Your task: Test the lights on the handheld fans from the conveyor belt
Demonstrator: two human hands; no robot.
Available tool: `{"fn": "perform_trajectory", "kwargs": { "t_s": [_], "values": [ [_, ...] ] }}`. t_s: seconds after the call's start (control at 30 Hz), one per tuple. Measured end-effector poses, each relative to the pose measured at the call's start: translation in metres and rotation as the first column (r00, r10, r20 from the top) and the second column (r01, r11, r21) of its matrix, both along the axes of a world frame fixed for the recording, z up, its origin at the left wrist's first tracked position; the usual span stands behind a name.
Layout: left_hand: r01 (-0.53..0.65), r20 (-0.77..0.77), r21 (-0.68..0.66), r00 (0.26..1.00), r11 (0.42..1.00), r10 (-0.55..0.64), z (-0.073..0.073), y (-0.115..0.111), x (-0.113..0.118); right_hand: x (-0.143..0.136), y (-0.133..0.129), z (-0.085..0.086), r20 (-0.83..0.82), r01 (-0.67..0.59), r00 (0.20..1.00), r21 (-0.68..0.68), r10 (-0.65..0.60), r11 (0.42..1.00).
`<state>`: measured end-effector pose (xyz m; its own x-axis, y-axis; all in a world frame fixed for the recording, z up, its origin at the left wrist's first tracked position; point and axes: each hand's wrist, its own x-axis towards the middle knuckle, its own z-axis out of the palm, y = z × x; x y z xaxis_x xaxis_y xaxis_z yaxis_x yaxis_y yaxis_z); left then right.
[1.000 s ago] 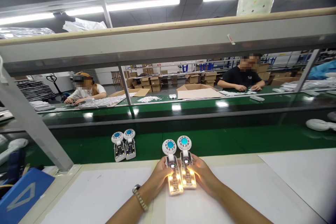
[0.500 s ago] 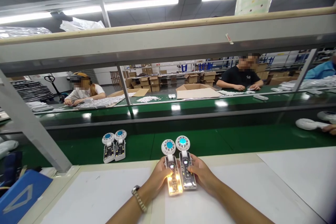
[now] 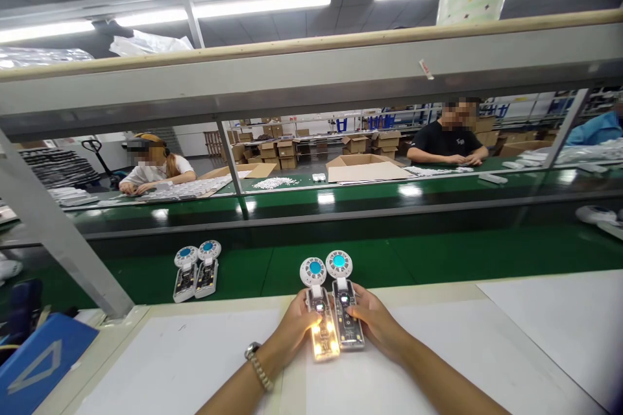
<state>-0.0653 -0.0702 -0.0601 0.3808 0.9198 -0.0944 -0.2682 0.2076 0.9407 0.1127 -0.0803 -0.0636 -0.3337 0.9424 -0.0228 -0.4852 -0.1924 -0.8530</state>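
held devices [image 3: 323,332]: side by side over table [image 3: 243,307] | second pair [image 3: 207,277]: on belt [image 3: 448,256], left | belt: behind table

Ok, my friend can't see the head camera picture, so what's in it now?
The left hand holds a round-headed device glowing yellow, and the right hand holds a matching device without that glow. Two similar devices lie on a green surface farther left.
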Motion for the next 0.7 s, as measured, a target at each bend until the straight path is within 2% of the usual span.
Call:
{"fn": "perform_trajectory", "kwargs": {
  "t_s": [0.23,0.53,0.7],
  "values": [
    [-0.006,0.036,-0.026,0.999,1.0,0.007,-0.002,0.002,0.001,0.0,0.001,-0.003,-0.026,0.001,1.0,0.003,-0.001,1.0],
    [0.018,0.067,-0.007,0.998,1.0,-0.018,-0.014,0.007,-0.003,0.0,0.004,-0.009,-0.09,-0.001,0.996,0.006,0.001,1.0],
    [0.036,0.085,0.014,0.996,0.999,-0.037,-0.014,0.006,-0.003,0.0,0.004,-0.009,-0.088,-0.023,0.996,0.034,0.026,0.999]
  ]
}}
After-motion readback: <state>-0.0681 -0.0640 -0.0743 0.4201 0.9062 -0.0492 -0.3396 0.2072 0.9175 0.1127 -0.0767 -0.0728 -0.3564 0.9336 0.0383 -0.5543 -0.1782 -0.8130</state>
